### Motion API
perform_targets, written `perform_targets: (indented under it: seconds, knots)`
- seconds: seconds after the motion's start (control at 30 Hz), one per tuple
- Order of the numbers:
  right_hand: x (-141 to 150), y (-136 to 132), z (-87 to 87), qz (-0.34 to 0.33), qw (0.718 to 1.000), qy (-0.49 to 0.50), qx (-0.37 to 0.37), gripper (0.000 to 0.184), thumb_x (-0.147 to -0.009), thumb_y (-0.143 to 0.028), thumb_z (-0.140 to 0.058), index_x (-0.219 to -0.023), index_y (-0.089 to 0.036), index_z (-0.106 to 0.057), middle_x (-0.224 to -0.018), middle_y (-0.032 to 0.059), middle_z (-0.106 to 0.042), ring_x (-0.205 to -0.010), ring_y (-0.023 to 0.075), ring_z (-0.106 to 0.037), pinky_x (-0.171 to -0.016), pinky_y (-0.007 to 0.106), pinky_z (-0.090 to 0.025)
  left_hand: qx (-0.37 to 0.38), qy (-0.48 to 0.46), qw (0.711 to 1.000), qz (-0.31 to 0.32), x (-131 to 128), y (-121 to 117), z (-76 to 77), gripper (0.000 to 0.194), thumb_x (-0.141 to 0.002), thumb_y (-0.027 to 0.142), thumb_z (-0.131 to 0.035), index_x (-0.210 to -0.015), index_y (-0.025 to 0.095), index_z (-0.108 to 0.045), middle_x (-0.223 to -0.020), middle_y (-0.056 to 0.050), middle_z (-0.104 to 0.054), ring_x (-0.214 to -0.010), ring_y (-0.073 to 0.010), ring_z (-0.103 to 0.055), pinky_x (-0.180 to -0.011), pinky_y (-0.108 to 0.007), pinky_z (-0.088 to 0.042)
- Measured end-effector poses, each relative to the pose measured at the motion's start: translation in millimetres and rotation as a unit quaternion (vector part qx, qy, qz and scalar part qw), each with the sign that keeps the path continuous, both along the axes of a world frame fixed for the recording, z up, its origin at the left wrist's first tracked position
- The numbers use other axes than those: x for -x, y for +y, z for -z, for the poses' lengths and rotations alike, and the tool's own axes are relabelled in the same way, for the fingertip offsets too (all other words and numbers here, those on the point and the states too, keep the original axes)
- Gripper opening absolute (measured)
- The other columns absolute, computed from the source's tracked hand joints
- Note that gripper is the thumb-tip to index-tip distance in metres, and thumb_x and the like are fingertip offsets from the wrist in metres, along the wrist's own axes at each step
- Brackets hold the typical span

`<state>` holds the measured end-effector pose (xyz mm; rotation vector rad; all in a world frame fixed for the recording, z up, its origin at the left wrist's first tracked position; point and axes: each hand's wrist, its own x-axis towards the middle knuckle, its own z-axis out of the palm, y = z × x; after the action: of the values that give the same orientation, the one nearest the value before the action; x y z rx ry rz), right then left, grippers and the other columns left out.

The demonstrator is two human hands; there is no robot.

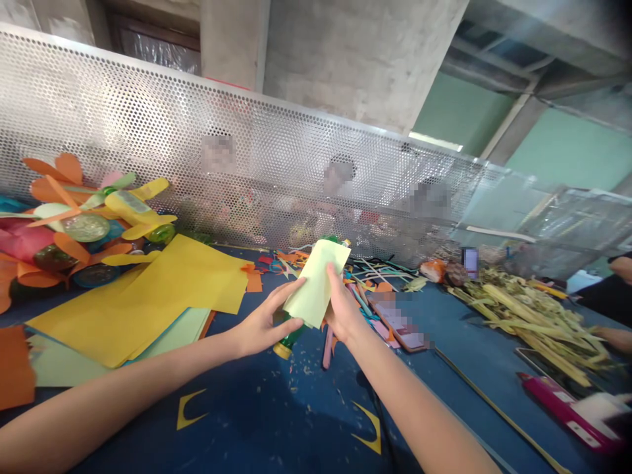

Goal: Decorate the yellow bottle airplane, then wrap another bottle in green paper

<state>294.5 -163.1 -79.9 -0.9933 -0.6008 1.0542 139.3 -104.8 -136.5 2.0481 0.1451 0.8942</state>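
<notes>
Both hands hold a small green plastic bottle (293, 334) with a sheet of pale green paper (312, 284) curled around its body. The yellow cap (282, 351) points down toward me, and a bit of green shows past the paper's far end. My left hand (276, 315) grips from the left, with its thumb on the paper's lower edge and its fingers along the side. On the right side, my right hand (342, 304) presses its thumb to the paper; its other fingers are mostly hidden behind.
Yellow paper sheets (162, 299) and paper-winged bottles (74, 227) lie at the left. Paper scraps (385, 273), a phone (399, 321), dry husks (533, 316) and a magenta power strip (567, 411) are at the right. A perforated metal screen (276, 158) stands behind, with people beyond.
</notes>
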Motion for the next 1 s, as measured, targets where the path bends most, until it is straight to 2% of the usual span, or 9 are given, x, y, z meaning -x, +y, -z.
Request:
perform_targets:
  seconds: [0.17,0.27,0.37,0.47,0.53,0.6,0.67,0.83,1.0]
  knots:
    - [-4.6,3.3,6.0,0.008,0.999,-0.028,-0.022,0.044,-0.081,-0.053,-0.059,-0.114,-0.025,-0.057,-0.103,0.0044,-0.07,-0.089,0.0203,-0.066,-0.069,0.029,-0.057,0.049,0.002,0.999,0.002,-0.9,0.4,0.5,0.061,-0.09,0.034,-0.054,-0.144,0.033,-0.026,-0.149,-0.006,-0.031,-0.132,-0.0276,-0.036,-0.109,-0.046,-0.031]
    - [-6.1,4.9,9.0,0.021,0.998,-0.036,-0.038,0.045,-0.08,-0.053,-0.06,-0.118,-0.028,-0.056,-0.113,0.0026,-0.067,-0.095,0.0196,-0.064,-0.071,0.029,-0.057,0.075,-0.006,0.997,0.009,-1.3,-1.7,-3.8,0.061,-0.09,0.034,-0.054,-0.144,0.032,-0.026,-0.152,-0.005,-0.025,-0.135,-0.0277,-0.03,-0.11,-0.045,-0.029]
    - [-6.2,5.2,9.2,0.037,0.998,-0.041,-0.044,0.045,-0.082,-0.052,-0.057,-0.119,-0.028,-0.055,-0.119,0.0023,-0.064,-0.099,0.0195,-0.063,-0.073,0.029,-0.057,0.126,-0.019,0.991,0.027,-2.9,-5.6,-6.9,0.079,-0.083,0.033,-0.064,-0.146,0.032,-0.017,-0.151,-0.008,-0.025,-0.133,-0.0293,-0.034,-0.107,-0.044,-0.034]
    - [-6.4,5.0,7.9,0.048,0.996,-0.046,-0.051,0.043,-0.083,-0.051,-0.057,-0.119,-0.027,-0.055,-0.122,0.0027,-0.062,-0.099,0.0194,-0.063,-0.073,0.029,-0.056,0.209,0.006,0.977,0.04,-5.4,-10.5,-5.7,0.098,-0.076,0.03,-0.072,-0.148,0.03,-0.005,-0.136,-0.015,-0.045,-0.112,-0.0285,-0.055,-0.092,-0.043,-0.046]
    - [-7.4,5.3,7.3,0.051,0.996,-0.047,-0.052,0.043,-0.082,-0.051,-0.058,-0.118,-0.026,-0.055,-0.12,0.0031,-0.063,-0.096,0.0194,-0.063,-0.072,0.029,-0.056,0.255,0.041,0.965,0.046,-7.1,-13.6,-3.9,0.099,-0.079,0.03,-0.069,-0.148,0.026,0.002,-0.116,-0.014,-0.058,-0.089,-0.0236,-0.064,-0.079,-0.04,-0.051]
    - [-9.0,6.1,7.3,0.056,0.996,-0.048,-0.046,0.044,-0.081,-0.051,-0.058,-0.116,-0.025,-0.056,-0.115,0.0038,-0.065,-0.094,0.0197,-0.064,-0.069,0.029,-0.056,0.284,0.055,0.955,0.058,-8.4,-16.3,-2.9,0.097,-0.082,0.029,-0.065,-0.147,0.024,0.006,-0.101,-0.01,-0.062,-0.071,-0.0173,-0.064,-0.067,-0.035,-0.051]
    - [-10.7,7.2,7.7,0.059,0.996,-0.046,-0.04,0.044,-0.08,-0.053,-0.059,-0.114,-0.024,-0.057,-0.112,0.0045,-0.067,-0.092,0.0199,-0.064,-0.067,0.029,-0.056,0.3,0.046,0.95,0.066,-9.2,-18.3,-3.1,0.096,-0.082,0.027,-0.065,-0.147,0.025,0.006,-0.098,-0.009,-0.061,-0.064,-0.0131,-0.06,-0.061,-0.031,-0.049]
    - [-12.3,8.7,7.9,0.058,0.997,-0.039,-0.039,0.046,-0.079,-0.054,-0.059,-0.112,-0.022,-0.057,-0.109,0.0055,-0.068,-0.092,0.0206,-0.065,-0.066,0.028,-0.056,0.317,0.043,0.946,0.054,-10.0,-20.4,-4.4,0.1,-0.081,0.025,-0.066,-0.147,0.026,0.009,-0.099,-0.008,-0.061,-0.061,-0.0101,-0.056,-0.058,-0.028,-0.046]
    - [-9.9,7.5,6.4,0.069,0.996,-0.041,-0.041,0.041,-0.082,-0.051,-0.057,-0.113,-0.025,-0.056,-0.12,0.0037,-0.064,-0.094,0.0195,-0.064,-0.068,0.029,-0.056,0.329,0.03,0.941,0.072,-8.3,-19.4,-4.9,0.103,-0.077,0.028,-0.07,-0.147,0.029,0.006,-0.097,-0.006,-0.059,-0.06,-0.0088,-0.055,-0.057,-0.026,-0.043]
